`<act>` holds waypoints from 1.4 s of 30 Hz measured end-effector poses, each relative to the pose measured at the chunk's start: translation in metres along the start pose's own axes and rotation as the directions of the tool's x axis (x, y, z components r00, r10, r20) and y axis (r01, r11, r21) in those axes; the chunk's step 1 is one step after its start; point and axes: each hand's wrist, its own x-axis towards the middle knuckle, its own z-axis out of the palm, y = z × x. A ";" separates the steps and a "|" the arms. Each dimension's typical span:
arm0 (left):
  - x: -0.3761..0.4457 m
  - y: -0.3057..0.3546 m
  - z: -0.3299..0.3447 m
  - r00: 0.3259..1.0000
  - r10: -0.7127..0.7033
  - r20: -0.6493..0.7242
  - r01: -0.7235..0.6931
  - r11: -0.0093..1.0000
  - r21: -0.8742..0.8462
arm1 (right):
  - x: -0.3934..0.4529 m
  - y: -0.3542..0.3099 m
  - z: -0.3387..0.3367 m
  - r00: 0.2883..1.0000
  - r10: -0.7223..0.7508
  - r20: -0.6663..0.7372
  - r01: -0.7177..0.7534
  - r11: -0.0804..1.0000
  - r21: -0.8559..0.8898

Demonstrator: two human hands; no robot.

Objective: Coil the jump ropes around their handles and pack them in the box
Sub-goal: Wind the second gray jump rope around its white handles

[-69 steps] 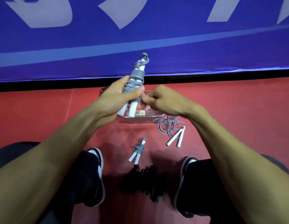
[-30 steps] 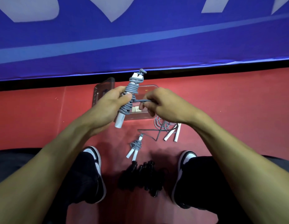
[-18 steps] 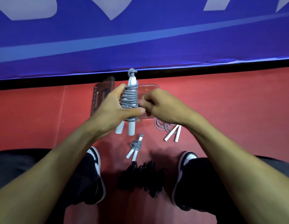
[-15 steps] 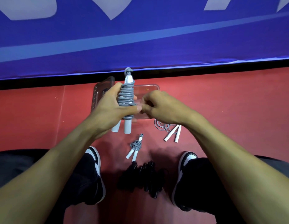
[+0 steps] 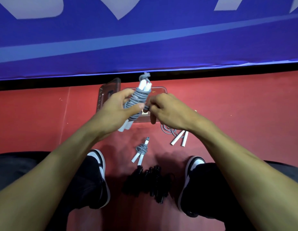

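The left hand (image 5: 118, 112) is gripping the coiled jump rope (image 5: 136, 102) above the box (image 5: 159, 90) while the right hand (image 5: 168, 112) is pinching its loose end, and that springy, light cord is probably wanting to unwind, so squeezing over the wraps looks smartest.

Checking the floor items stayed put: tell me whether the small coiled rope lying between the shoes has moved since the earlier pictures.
No. The small coiled rope lies in the same spot and at the same angle, just beyond the black ropes and left of the loose rope.
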 end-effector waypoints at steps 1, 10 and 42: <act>0.000 0.000 0.000 1.000 0.015 -0.024 -0.013 0.997 0.072 | 0.000 0.000 0.000 1.000 0.005 0.012 -0.005 1.000 0.003; 0.003 -0.001 0.004 0.985 -0.039 -0.170 0.051 0.996 0.067 | 0.002 0.006 -0.003 0.999 -0.006 0.038 0.008 0.999 -0.052; 0.000 0.002 0.002 0.991 -0.046 -0.128 0.043 0.999 -0.025 | 0.003 0.008 0.002 0.995 0.088 0.044 -0.085 0.994 -0.075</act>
